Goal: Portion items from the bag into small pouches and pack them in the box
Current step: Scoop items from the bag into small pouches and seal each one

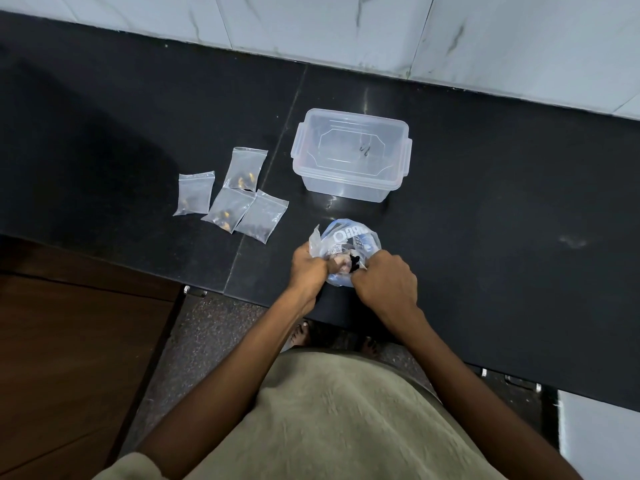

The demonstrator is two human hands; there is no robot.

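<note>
A crumpled clear plastic bag (349,242) with blue and white print sits near the front edge of the black counter. My left hand (308,268) grips its left side and my right hand (384,280) grips its right side; dark and pinkish contents show between them. Several small clear zip pouches (239,202) holding a few small yellow and dark pieces lie flat to the left. A clear plastic box (351,155), lidless and nearly empty, stands behind the bag.
The black stone counter (502,220) ends at a white marble wall (450,39) behind. A wooden cabinet door (69,358) hangs below on the left. The speckled floor and my feet show under the counter edge.
</note>
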